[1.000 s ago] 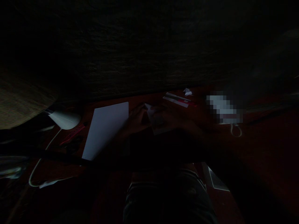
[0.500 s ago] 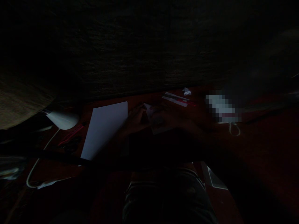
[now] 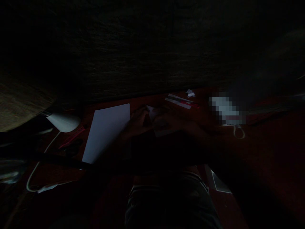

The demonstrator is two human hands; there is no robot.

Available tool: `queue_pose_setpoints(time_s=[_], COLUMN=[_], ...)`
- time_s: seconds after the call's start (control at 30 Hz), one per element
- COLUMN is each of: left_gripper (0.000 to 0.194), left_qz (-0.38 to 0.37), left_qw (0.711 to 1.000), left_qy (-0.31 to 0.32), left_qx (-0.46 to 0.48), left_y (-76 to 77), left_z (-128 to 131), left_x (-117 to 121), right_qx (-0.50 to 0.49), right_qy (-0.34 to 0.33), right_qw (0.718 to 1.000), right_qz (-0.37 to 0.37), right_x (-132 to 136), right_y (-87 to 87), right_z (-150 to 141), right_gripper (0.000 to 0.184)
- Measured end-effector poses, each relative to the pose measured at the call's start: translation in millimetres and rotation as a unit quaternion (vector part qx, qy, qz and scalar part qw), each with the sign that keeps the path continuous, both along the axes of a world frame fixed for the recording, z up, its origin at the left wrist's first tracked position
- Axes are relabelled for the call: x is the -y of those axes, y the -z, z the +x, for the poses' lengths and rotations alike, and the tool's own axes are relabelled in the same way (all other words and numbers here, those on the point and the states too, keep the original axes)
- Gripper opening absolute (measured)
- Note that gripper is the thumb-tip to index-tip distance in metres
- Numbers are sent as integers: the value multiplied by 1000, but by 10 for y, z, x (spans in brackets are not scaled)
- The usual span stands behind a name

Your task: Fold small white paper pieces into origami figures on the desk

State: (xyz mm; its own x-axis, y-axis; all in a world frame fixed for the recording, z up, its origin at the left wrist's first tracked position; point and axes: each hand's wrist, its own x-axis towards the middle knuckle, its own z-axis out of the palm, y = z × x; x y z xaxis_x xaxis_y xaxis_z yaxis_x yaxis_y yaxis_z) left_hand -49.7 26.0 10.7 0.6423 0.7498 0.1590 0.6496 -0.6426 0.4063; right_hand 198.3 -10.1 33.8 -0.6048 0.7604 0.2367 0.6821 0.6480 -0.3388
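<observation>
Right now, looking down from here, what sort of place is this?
Probably a desk or worktable in a dim room, though it is too dark to be sure. A large white sheet lies on the reddish tabletop, and a smaller paper is at the right hand.

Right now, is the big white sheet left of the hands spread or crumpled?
Spread: the big white sheet shows straight edges and a smooth face; near right part lost in darkness.
</observation>
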Motion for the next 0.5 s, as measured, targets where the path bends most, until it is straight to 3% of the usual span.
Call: queue_pose_setpoints(time_s=[0.23, 0.4, 0.5], left_gripper=[68, 48, 47], left_qz=[-4, -10, -7], left_qw=[1000, 1000, 1000], left_qy=[-5, -8, -6], left_qx=[3, 4, 10], left_y=[8, 7, 8], left_z=[2, -5, -4], left_x=[-7, -11, -8], right_qx=[32, 41, 36], right_qy=[-9, 0, 0], right_qw=[999, 999, 999], right_qz=[-14, -16, -13], right_x=[19, 13, 7], right_y=[-52, -51, -33], right_z=[-2, -11, -12], right_gripper=[29, 34, 34])
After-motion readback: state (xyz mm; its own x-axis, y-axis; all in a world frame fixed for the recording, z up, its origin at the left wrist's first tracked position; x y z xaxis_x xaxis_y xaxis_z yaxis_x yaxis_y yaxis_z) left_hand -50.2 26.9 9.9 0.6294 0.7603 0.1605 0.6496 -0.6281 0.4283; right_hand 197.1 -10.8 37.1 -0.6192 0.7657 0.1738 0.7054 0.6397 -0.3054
